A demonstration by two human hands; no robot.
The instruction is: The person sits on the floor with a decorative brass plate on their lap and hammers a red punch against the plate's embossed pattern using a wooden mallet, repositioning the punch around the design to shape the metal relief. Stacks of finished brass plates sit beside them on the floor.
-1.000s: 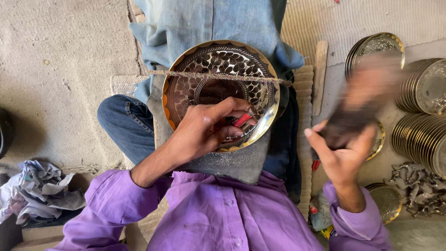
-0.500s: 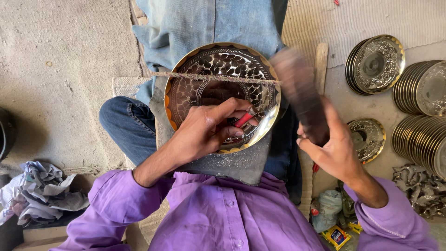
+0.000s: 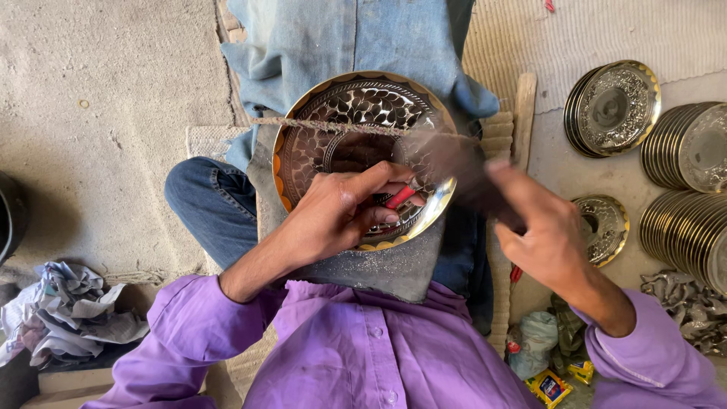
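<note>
Two hands: left hand (image 3: pixel 333 216) on engraved plate (image 3: pixel 356 136), right hand (image 3: pixel 541 227) gripping mallet (image 3: pixel 454 170).

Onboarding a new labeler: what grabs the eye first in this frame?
The big engraved metal plate in the lap at centre, with a cord stretched across it. The left hand presses a red-handled tool against it, while the right hand swings a dark, motion-blurred mallet just to the right. Stacks of similar plates sit at the right edge, crumpled paper lower left.

Rough concrete floor (image 3: pixel 98 113) spreads toward nine o'clock (daylit, dusty); a woven mat (image 3: pixel 575 38) lies at one o'clock.
</note>
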